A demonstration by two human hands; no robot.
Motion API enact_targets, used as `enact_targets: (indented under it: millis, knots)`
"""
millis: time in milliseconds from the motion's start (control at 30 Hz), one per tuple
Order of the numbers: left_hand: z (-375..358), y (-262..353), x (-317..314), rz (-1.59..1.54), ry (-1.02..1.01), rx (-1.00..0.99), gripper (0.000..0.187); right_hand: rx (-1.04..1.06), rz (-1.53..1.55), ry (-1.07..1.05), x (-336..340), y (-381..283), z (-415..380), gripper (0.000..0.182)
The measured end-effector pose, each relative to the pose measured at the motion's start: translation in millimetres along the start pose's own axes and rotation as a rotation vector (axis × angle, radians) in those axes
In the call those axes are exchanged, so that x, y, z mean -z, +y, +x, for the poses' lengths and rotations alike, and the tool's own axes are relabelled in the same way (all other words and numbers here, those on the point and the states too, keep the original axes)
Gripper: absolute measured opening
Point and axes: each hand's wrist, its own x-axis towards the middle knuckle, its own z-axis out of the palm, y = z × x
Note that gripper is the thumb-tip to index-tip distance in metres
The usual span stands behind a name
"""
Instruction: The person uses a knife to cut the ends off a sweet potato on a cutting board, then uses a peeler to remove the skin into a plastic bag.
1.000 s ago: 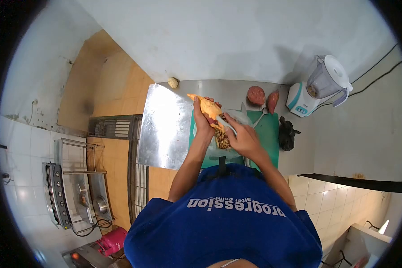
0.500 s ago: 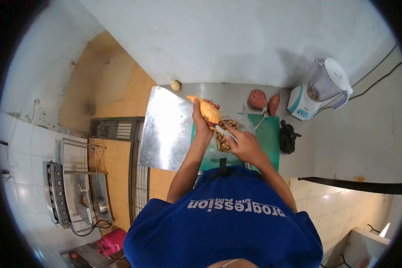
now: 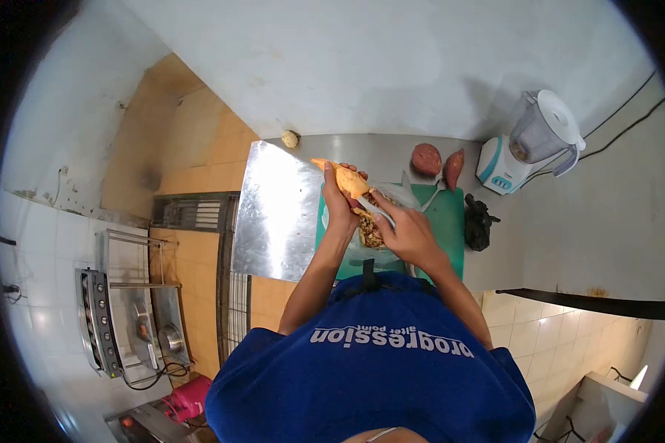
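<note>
My left hand [image 3: 338, 201] is wrapped around a partly peeled sweet potato [image 3: 349, 183], its orange flesh bare along most of the visible side and some reddish skin left near the lower end. In my right hand [image 3: 408, 235] is a pale-handled peeler [image 3: 375, 209], its working end against the lower part of the sweet potato. Directly below both hands lies a clear plastic bag [image 3: 356, 255] with brownish peelings [image 3: 371, 235] in it. The bag rests on a green cutting board [image 3: 447, 232]. My fingers partly hide the peeler's head.
Two reddish sweet potatoes, one rounder [image 3: 425, 159] and one slimmer [image 3: 454, 168], lie behind the board. A fork or spoon [image 3: 436, 193] rests on its back edge. A black plastic bag [image 3: 480, 223] and a blender [image 3: 521, 151] stand right. A small pale round item [image 3: 290, 139] sits by the wall.
My right hand and the peeler have shifted slightly up along the sweet potato. The sweet potato has turned a little in my left hand.
</note>
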Motion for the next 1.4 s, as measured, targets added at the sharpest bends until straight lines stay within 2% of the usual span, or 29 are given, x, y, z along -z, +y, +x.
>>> enact_targets:
  millis: [100, 167, 233, 300, 333, 400, 467, 533, 700, 933, 1033, 1133, 1200, 1233, 1333, 1400]
  knots:
    - [-3.7, 7.3, -5.3, 0.049, 0.014, 0.001, 0.043, -0.067, -0.052, -0.105, 4.0, -5.4, -6.6, 0.049]
    - [2.9, 9.4, -8.5, 0.096, 0.004, -0.01, 0.043, -0.018, -0.038, -0.088, -1.8, 9.1, -5.8, 0.049]
    - [4.9, 6.0, -0.5, -0.052, -0.02, 0.05, 0.043, 0.032, -0.011, -0.09, -5.7, 17.4, -4.8, 0.049]
    - [4.7, 6.2, -1.1, -0.079, -0.037, 0.052, 0.043, 0.071, 0.058, 0.066, -4.4, 17.8, 1.0, 0.049]
    - [0.9, 6.7, -6.6, -0.077, -0.018, 0.064, 0.043, 0.063, 0.059, 0.066, -2.4, 13.6, 1.1, 0.049]
    - [-3.6, 6.0, -10.2, -0.078, 0.002, 0.083, 0.043, 0.012, -0.019, 0.009, 1.5, 2.4, -0.6, 0.05]
    - [0.8, 11.6, -10.5, 0.047, -0.051, 0.021, 0.044, -0.004, -0.017, -0.059, 2.1, 4.2, -2.8, 0.05]
    - [2.9, 9.1, -7.4, -0.004, -0.053, 0.053, 0.044, -0.015, -0.02, -0.132, 5.0, 7.3, -1.4, 0.05]
    - [-4.3, 5.9, -16.7, -0.069, -0.018, 0.058, 0.045, -0.014, 0.037, 0.011, 1.8, 7.9, 1.9, 0.051]
    - [2.6, 6.5, -12.8, -0.105, -0.042, 0.096, 0.045, 0.01, 0.042, -0.053, -0.4, 16.3, -1.3, 0.049]
    - [0.1, 4.8, -14.0, -0.08, -0.047, 0.089, 0.046, 0.011, 0.12, 0.033, 1.5, 16.4, -0.1, 0.05]
    - [-0.1, 7.2, -18.5, -0.053, -0.037, 0.059, 0.046, 0.03, 0.019, 0.042, 6.5, 9.0, -1.3, 0.05]
    - [1.6, 9.8, -15.1, -0.033, -0.065, 0.089, 0.046, -0.052, -0.041, -0.116, 9.7, 3.3, -4.3, 0.049]
    - [2.5, 10.3, -13.9, -0.015, -0.086, 0.112, 0.045, -0.047, -0.043, -0.117, 11.6, 5.2, -2.8, 0.049]
    - [-0.3, 9.4, -14.8, -0.026, -0.061, 0.083, 0.046, -0.013, 0.052, -0.083, 3.9, 12.4, -3.5, 0.049]
    - [-1.4, 8.6, -17.9, -0.043, -0.041, 0.091, 0.046, 0.127, 0.083, 0.154, -1.7, 15.1, -0.1, 0.049]
